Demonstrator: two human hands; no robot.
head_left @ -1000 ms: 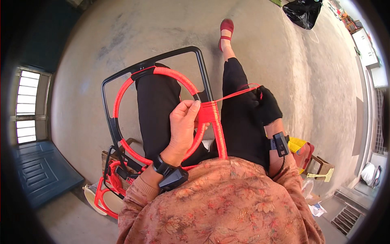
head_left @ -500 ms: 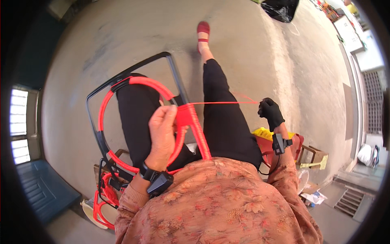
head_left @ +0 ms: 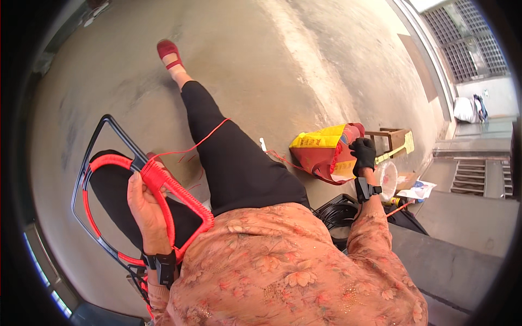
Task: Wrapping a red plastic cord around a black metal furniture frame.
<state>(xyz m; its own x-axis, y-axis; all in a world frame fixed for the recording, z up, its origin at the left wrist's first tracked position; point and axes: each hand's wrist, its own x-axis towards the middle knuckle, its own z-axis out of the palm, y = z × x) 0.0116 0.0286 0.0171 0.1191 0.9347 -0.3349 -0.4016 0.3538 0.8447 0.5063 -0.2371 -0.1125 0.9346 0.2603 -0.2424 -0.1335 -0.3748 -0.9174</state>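
My left hand [head_left: 148,212] grips the ring of a black frame [head_left: 123,134], thumb on the near side. Tight red cord winding [head_left: 155,176] covers its inner corner and much of the ring. The frame rests over my left thigh. From the winding a loose red cord [head_left: 204,140] runs slack across my right leg. My right hand [head_left: 363,155], in a black glove, is held over the right edge of a red and yellow bag [head_left: 321,157] with red material inside. Its fingers are curled; whatever they may hold is hidden.
Beyond the bag stands a small wooden stool [head_left: 392,142] with a yellow strip-like tool [head_left: 399,152] on it. A translucent tub [head_left: 387,182] and black coils [head_left: 338,214] lie by my right forearm. More red cord passes from the bag toward my leg.
My view has swung right. The cord, taut between both hands before, now hangs slack, and my right hand has moved over the bag. The frame stays in my left hand, tilted differently.
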